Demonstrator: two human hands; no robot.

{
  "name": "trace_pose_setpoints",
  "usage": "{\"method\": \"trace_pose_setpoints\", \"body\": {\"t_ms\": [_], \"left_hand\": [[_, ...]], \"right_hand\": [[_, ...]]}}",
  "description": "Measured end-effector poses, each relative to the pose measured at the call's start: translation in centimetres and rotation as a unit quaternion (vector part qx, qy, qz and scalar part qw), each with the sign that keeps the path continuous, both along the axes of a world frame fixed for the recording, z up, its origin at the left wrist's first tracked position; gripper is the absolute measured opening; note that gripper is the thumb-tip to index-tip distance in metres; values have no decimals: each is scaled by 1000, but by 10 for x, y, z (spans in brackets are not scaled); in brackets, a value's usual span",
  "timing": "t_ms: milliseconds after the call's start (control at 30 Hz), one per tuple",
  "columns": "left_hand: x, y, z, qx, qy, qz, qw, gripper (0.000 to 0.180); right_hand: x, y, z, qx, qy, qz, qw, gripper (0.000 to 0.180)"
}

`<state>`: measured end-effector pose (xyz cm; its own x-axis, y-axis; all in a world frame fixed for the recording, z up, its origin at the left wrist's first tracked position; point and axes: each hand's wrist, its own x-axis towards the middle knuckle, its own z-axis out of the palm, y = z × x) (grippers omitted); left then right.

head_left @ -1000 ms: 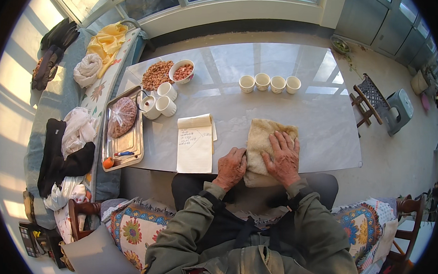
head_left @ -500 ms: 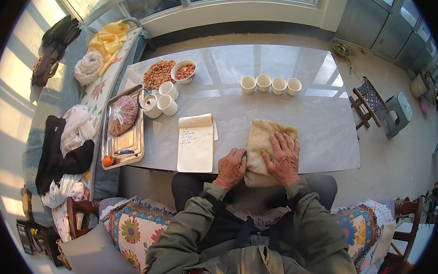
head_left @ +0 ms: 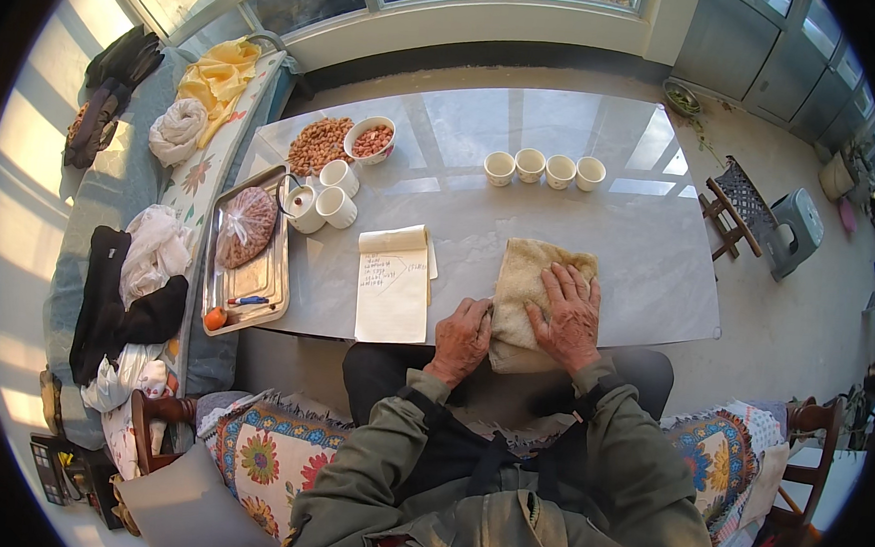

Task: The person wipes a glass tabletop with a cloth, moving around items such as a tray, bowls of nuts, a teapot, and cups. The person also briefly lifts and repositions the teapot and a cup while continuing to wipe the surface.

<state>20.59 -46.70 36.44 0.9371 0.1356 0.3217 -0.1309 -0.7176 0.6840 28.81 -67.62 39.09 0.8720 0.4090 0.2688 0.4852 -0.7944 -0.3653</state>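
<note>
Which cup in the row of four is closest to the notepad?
The leftmost cup in that row; the other three cups stand farther right, away from the notepad.

The right hand lies on a towel — 4 cups stand beyond.

Olive jacket, dark cuffs, black trousers

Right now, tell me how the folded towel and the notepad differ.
The folded towel is beige and fuzzy; the notepad is white, with handwriting. The right hand lies flat on the folded towel; no hand touches the notepad. Both lie at the glossy table's near edge.
</note>
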Motion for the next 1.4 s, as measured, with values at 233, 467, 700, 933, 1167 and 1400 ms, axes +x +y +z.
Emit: {"method": "trace_pose_setpoints", "body": {"t_ms": [233, 467, 700, 933, 1167, 1400], "left_hand": [[-1, -1, -1, 0, -18, 6, 1000, 24], [-1, -2, -1, -10, -28, 9, 1000, 24], [-2, -3, -1, -13, -31, 13, 999, 24], [-2, -3, -1, -10, -39, 15, 999, 23], [-2, -3, -1, -8, -42, 17, 999, 22], [-2, -3, -2, -15, -34, 19, 999, 23]], "right_hand": [[0, -1, -1, 3, 1, -1, 1000, 65], [0, -1, 0, 3, 0, 0, 1000, 64], [0, 0, 0, 3, -4, -1, 1000, 65], [0, 0, 0, 3, -5, -2, 1000, 65], [0, 0, 0, 0, -4, -2, 1000, 64], [1, -1, 0, -1, -1, 1, 1000, 64]]}}
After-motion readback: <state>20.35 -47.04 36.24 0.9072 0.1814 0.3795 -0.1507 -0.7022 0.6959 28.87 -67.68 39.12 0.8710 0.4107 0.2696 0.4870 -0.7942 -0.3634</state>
